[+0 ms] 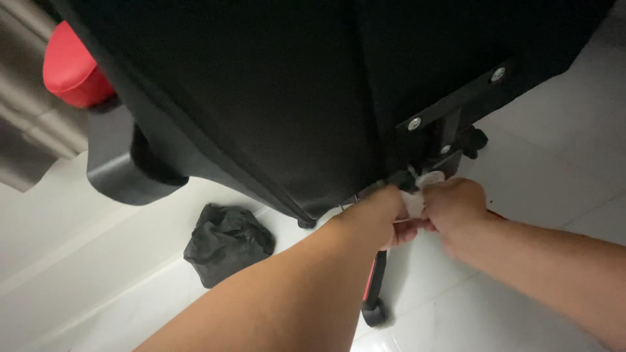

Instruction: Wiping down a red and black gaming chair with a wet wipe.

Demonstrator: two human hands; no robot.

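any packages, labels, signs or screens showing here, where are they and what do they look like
None in view: no package, label, sign or screen.
Left hand and right hand: together under the black chair seat, pinching a small white cloth or tissue at the chair's metal bracket.
Crumpled black bag or cloth: on the white tiled floor, left of the hands, unmarked.

Things lying around on the white floor

A crumpled black bag point(226, 242) lies on the shiny white floor point(548, 150), near its lower left part. A grey curtain point(29, 124) hangs at the far left edge. In front of the curtain sticks out a red pad point(70, 65) with a dark armrest point(120, 166) just under it.
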